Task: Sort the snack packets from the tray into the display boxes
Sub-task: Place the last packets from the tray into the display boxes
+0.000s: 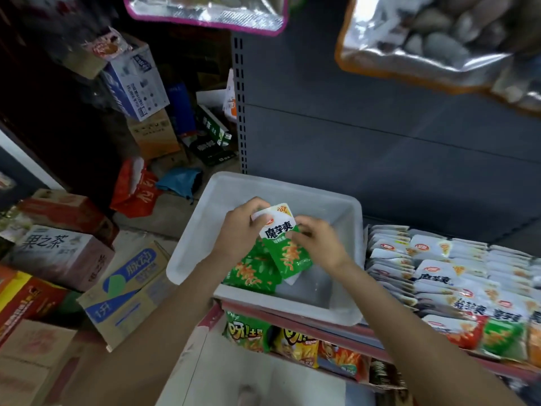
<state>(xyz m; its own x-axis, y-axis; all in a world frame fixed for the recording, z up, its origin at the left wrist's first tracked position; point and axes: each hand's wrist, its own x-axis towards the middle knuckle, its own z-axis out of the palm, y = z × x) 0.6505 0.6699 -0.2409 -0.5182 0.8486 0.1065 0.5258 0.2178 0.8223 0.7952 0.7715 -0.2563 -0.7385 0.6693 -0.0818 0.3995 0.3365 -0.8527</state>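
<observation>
A white plastic tray point(263, 186) sits on the shelf edge in the middle of the view. Inside it my left hand point(240, 230) and my right hand point(319, 241) together hold a stack of green-and-white snack packets point(285, 244) just above the tray floor. My left hand grips the stack's upper left corner; my right hand pinches its right edge. More green packets point(248, 271) lie beneath in the tray's near left corner. To the right, rows of similar white, red and green packets stand in display boxes point(439, 276) on the shelf.
Cardboard cartons point(126, 291) are stacked on the floor at the left. A lower shelf point(292, 344) holds green, yellow and orange chip bags. Large foil bags point(424, 39) hang overhead at the top. The grey shelf back panel point(380, 127) rises behind the tray.
</observation>
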